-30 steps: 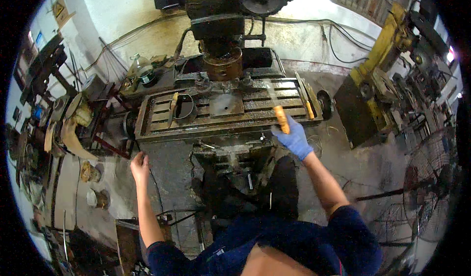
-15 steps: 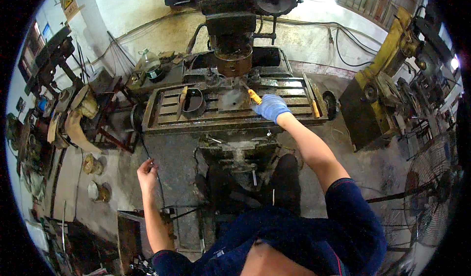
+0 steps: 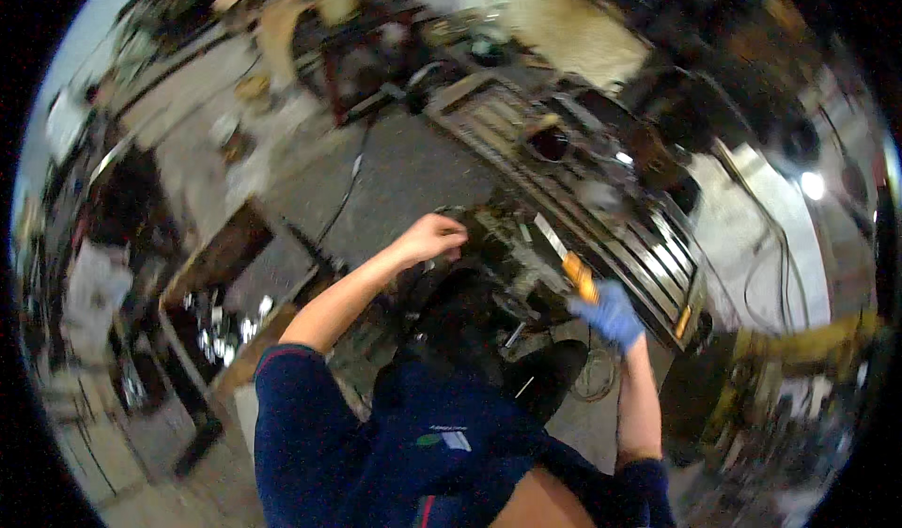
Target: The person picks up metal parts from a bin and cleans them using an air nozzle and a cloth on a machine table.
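Note:
My right hand (image 3: 611, 314), in a blue glove, is shut on a tool with an orange handle and a flat metal blade (image 3: 567, 256), held in front of the slotted table (image 3: 601, 218) of a milling machine. My left hand (image 3: 432, 239) is bare, its fingers curled, and it hovers over the dark base of the machine, holding nothing that I can see. The picture is tilted and blurred by motion.
Grey concrete floor (image 3: 385, 176) with a black cable (image 3: 343, 199) lies to the left. Benches and shelves (image 3: 216, 274) with clutter stand at the left. A yellow machine part (image 3: 799, 349) is at the right. A round dark part (image 3: 550, 143) sits on the slotted table.
The view has swung and tilted hard to the right. My right hand has pulled the orange-handled tool back from the slotted table toward me. My left hand has risen toward the machine base.

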Demonstrator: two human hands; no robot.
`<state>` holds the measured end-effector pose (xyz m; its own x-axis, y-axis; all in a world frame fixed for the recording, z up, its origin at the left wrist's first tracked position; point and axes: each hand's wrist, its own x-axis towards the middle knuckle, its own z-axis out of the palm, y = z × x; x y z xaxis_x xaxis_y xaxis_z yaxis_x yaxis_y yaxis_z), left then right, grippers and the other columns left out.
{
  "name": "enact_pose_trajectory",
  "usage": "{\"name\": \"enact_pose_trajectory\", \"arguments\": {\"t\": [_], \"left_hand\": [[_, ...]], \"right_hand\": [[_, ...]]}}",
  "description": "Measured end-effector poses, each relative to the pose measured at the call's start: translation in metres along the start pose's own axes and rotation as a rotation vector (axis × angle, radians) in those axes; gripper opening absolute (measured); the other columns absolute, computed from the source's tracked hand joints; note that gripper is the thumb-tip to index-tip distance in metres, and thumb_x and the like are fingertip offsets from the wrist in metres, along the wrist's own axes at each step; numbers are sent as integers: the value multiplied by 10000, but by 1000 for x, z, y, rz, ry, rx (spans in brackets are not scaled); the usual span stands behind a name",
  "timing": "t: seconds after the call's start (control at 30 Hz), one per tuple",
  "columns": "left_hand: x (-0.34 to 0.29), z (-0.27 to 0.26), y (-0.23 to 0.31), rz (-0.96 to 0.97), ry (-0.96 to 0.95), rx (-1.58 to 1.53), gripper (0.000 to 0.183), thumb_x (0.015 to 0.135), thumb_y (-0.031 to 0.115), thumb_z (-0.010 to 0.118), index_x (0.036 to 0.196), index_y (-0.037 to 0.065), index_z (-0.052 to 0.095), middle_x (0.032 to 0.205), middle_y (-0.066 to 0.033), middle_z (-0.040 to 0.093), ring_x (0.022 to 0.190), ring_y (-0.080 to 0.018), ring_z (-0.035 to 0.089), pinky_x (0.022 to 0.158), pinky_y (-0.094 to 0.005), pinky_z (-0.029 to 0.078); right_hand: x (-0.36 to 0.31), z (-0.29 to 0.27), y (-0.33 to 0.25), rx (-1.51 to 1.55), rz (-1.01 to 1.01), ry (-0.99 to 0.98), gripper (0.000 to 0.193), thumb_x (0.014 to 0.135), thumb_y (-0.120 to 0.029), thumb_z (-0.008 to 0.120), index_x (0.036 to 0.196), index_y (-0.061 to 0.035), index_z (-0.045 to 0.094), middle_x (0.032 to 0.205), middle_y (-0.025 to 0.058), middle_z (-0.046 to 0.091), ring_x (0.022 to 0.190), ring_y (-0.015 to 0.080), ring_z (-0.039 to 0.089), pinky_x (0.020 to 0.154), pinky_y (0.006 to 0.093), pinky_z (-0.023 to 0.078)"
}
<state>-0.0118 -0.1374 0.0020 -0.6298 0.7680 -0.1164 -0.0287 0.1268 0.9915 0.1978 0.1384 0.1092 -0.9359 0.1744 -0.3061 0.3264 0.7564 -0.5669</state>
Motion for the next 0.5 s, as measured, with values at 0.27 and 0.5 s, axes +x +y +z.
{"name": "enact_pose_trajectory", "arguments": {"t": [0.27,0.5], "left_hand": [[-35,28,-22,-168,3,-401,216,851,120,517,985,-32,591,666,-60,595,567,-126,585,522,-247,449],[-160,-82,35,-8,534,-55,253,776,40,536,1018,6,603,715,-79,636,602,-115,588,555,-262,468]], "right_hand": [[-18,71,-68,-104,-101,-208,339,721,-381,655,735,-44,613,589,147,556,525,238,551,533,345,427],[-15,47,-83,219,-107,-164,310,692,-242,712,768,33,592,596,23,514,593,75,441,538,277,393]]}}
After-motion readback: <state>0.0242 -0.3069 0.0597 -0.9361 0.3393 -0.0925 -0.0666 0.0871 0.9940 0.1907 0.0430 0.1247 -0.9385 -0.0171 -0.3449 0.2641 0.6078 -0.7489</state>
